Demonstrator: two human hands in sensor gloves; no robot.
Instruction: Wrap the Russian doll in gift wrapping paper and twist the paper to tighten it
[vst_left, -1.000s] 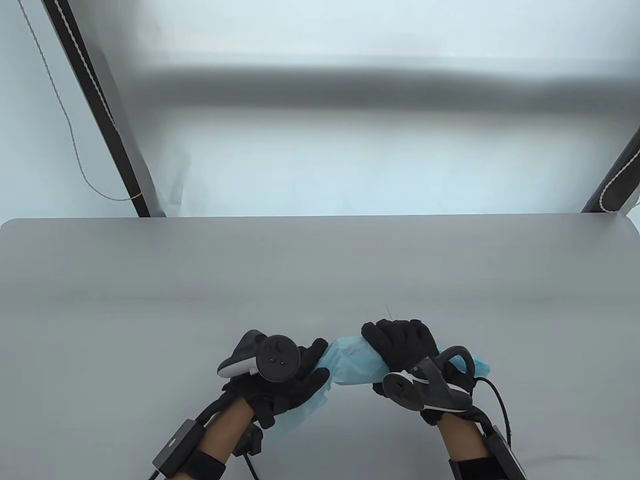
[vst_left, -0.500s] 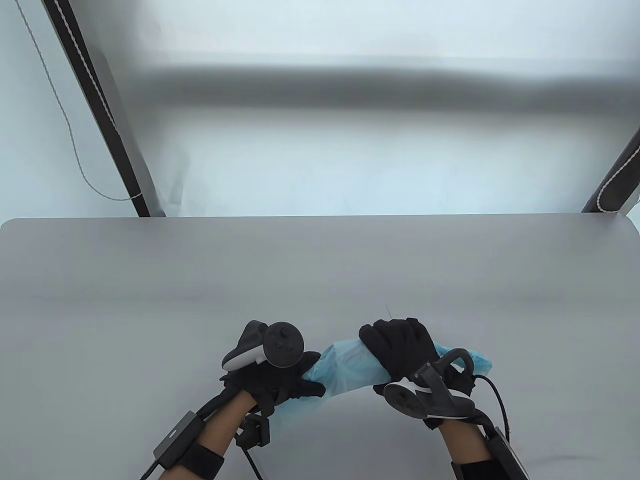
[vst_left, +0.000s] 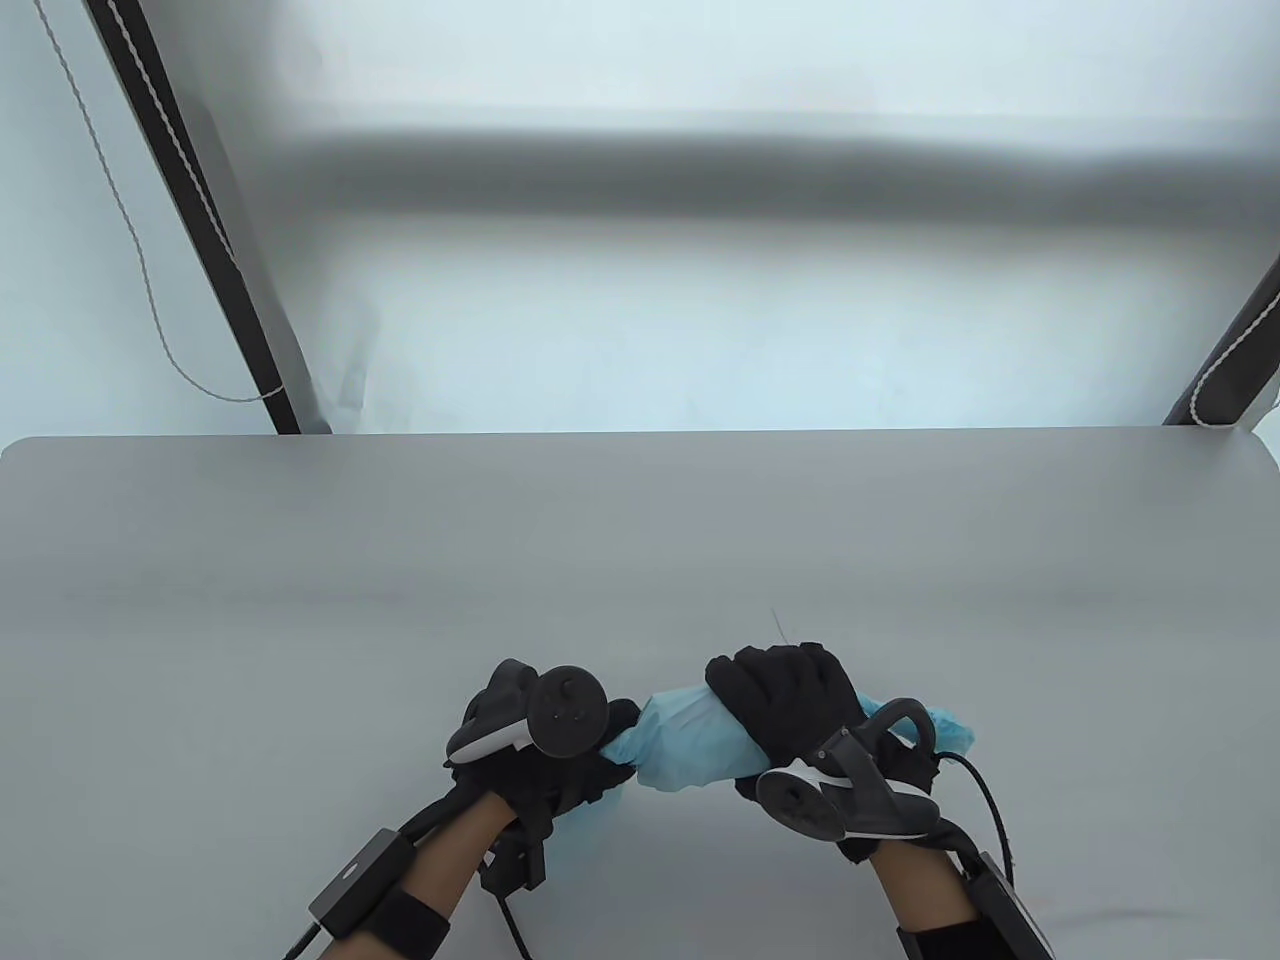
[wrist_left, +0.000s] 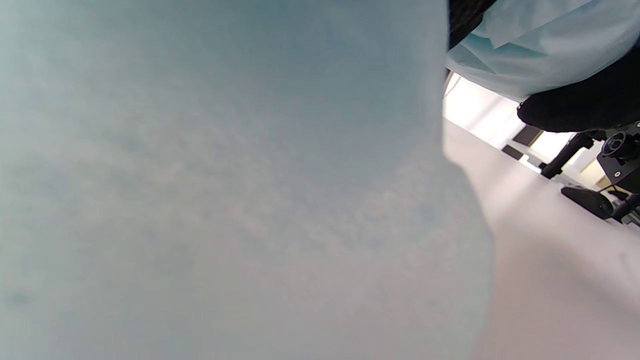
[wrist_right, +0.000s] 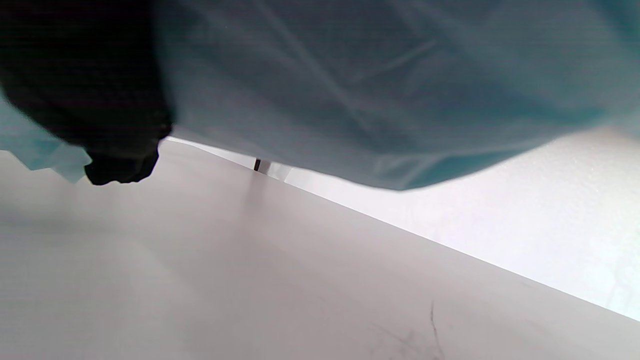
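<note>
**Blue bundle held at both ends**

Pale blue paper (vst_left: 690, 745) forms a creased roll low on the table (vst_left: 640, 560), narrowed at its left. Left hand (vst_left: 560, 770) pinches that neck; right hand (vst_left: 790, 700) curls over the body. Doll fully covered. Wrist views mostly blurred paper.

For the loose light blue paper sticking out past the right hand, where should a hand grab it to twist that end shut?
Take the free flared end of the light blue wrapping paper just beyond the right hand, coming from the table's right side. There the paper is unsupported and crumpled, unlike the bulging middle; the left hand already pinches the opposite neck.
</note>
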